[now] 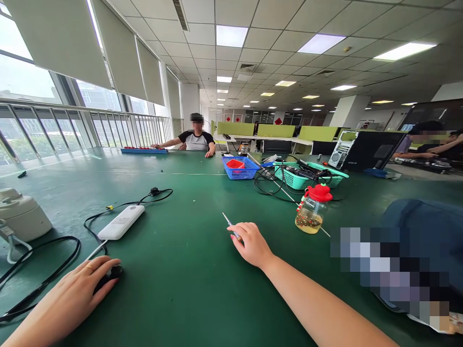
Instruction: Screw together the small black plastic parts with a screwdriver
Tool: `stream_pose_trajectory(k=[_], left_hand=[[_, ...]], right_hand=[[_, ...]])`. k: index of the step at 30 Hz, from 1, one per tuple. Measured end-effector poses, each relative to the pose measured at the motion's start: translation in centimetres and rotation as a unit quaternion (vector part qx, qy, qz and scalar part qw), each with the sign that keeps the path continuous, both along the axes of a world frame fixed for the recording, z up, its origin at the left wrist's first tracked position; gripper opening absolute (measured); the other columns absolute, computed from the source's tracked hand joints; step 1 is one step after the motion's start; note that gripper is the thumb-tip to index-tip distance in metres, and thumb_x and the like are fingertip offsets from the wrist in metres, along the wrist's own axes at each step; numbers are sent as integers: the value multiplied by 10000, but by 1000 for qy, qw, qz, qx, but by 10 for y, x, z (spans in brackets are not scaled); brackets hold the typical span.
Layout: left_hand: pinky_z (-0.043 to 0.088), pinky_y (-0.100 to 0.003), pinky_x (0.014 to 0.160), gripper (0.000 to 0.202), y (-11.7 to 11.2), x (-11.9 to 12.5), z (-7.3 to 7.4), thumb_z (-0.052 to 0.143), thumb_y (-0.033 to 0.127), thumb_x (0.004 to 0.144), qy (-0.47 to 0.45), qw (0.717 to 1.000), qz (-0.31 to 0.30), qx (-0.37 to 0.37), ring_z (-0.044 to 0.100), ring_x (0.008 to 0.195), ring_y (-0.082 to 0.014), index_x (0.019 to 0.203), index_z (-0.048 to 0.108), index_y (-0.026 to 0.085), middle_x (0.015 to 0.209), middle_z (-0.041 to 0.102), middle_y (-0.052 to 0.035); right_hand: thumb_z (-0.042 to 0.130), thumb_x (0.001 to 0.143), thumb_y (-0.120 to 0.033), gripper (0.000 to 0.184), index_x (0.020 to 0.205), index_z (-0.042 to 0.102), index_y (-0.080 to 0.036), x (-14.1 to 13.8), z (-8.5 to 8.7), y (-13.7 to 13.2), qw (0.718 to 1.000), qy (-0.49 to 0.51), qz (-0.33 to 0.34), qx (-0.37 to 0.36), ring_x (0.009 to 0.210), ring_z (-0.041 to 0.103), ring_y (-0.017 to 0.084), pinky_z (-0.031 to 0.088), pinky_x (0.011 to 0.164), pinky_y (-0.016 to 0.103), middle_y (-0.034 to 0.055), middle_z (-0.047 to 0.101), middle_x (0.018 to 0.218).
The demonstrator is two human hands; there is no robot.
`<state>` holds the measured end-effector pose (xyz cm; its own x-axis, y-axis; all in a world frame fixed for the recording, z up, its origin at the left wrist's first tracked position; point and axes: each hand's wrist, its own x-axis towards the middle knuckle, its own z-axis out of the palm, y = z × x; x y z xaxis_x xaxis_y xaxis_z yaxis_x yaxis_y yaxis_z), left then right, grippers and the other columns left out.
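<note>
My right hand (249,243) is closed around a slim screwdriver (226,219), its thin metal shaft pointing away to the upper left just above the green table (188,299). The fingers hide most of the handle. My left hand (87,282) rests low on the table's left side, fingers curled over a small black object (115,271). Mostly covered by the hand, that object does not show its kind. Beyond the left hand lies a white power adapter (122,222), whose white cable runs toward the hand. A black plug (154,191) ends its black cord.
A jar with a red lid (313,212) holds yellowish drink on the right. Behind it are a green basket of cables (307,179) and a blue basket (240,168). A white device (21,217) stands left. A person (195,140) sits across; a dark bag (427,241) lies right.
</note>
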<state>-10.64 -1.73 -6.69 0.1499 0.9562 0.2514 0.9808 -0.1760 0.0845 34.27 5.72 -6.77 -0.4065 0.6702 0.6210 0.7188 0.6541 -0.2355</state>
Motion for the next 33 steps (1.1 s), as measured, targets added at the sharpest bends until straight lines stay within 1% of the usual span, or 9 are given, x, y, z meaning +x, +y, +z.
stream_pose_trajectory(k=[3,6,9,13,17,20,23,29,33], left_hand=[[437,-565,1018,421,-3,-11,-13,464,636,790,-12,1000,16,12,605,1096,-332,1158,565,458,1171,660,113],[425,-556,1038,468,-10,-9,-15,465,628,797,-12,999,25,31,582,1136,-333,1231,501,458,1209,649,94],[416,-542,1051,522,-17,6,-6,428,613,825,6,998,30,49,567,1162,-337,1290,467,378,1241,639,15],[440,-537,1021,536,-19,21,1,375,556,838,38,997,54,31,590,1139,-350,1276,523,286,1276,622,-54],[491,-460,948,570,-15,12,-11,297,384,832,50,993,108,16,653,1030,-311,1274,555,133,1298,589,-150],[497,-408,929,563,-13,-1,-24,243,327,859,56,990,130,18,654,1047,-280,1303,529,132,1307,586,-145],[488,-397,948,566,-13,-6,-28,222,315,871,69,989,128,27,644,1081,-273,1320,521,146,1317,583,-141],[420,-491,1031,683,-14,34,-2,381,540,780,100,982,135,83,573,1171,-362,1299,566,136,1368,537,-178],[459,-491,958,632,-10,60,7,392,501,799,89,984,144,45,575,1154,-360,1308,562,166,1275,624,-144]], right_hand=[[496,919,-159,216,1093,614,-210,1,0,0,1000,3,2,0,875,596,193,435,861,374,44,671,953],[499,918,-156,215,1091,613,-210,1,0,0,1000,6,1,-2,863,597,191,436,855,371,40,670,942],[503,916,-150,215,1090,612,-213,1,0,0,1000,8,6,-4,879,604,192,431,863,373,40,672,954],[506,914,-149,210,1082,614,-214,1,-1,0,1000,13,6,5,863,609,186,434,856,367,39,672,942],[513,910,-155,210,1081,619,-216,2,-2,1,1000,14,6,18,846,608,186,443,835,360,43,672,930],[510,911,-151,215,1083,616,-222,2,-2,1,1000,15,9,18,864,615,188,444,847,365,42,675,939],[511,911,-152,213,1083,614,-227,2,-2,1,1000,18,12,16,870,619,190,448,847,369,41,676,941],[514,910,-153,212,1083,612,-225,2,-1,2,1000,23,18,3,855,616,187,454,846,373,38,673,939],[517,908,-159,215,1084,616,-233,3,-1,2,999,30,14,-11,842,611,185,470,820,361,41,668,949]])
